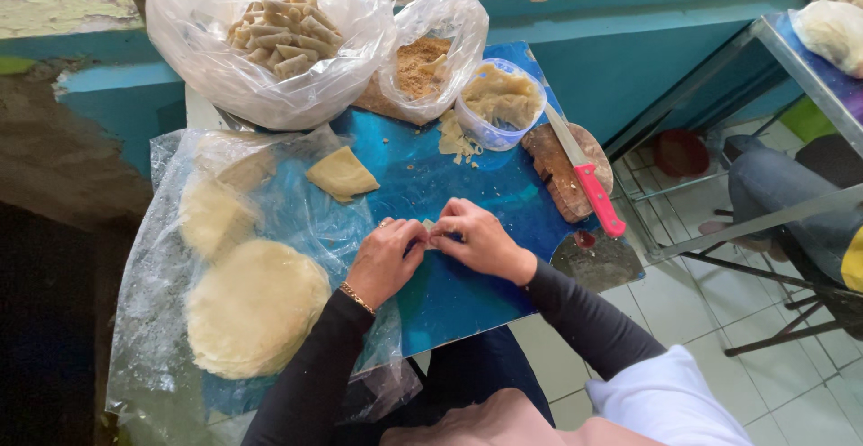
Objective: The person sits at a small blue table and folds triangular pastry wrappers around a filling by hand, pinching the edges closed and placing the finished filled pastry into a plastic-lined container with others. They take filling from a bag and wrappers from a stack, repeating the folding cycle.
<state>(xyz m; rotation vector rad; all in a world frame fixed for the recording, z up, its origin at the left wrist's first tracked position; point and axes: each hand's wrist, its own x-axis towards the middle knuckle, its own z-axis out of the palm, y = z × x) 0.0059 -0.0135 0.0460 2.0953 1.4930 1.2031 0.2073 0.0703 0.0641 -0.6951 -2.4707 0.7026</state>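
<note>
Pastry wrapper [430,227], thin, pale: left hand [385,259], right hand [481,239] grip pinching it.

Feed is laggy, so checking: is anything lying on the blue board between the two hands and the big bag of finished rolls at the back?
Only a folded wrapper lies there, left of the straight line from the hands to the bag of rolls.

Two clear plastic bags [270,41] [431,50] at back — round tub [499,104] beside
</note>
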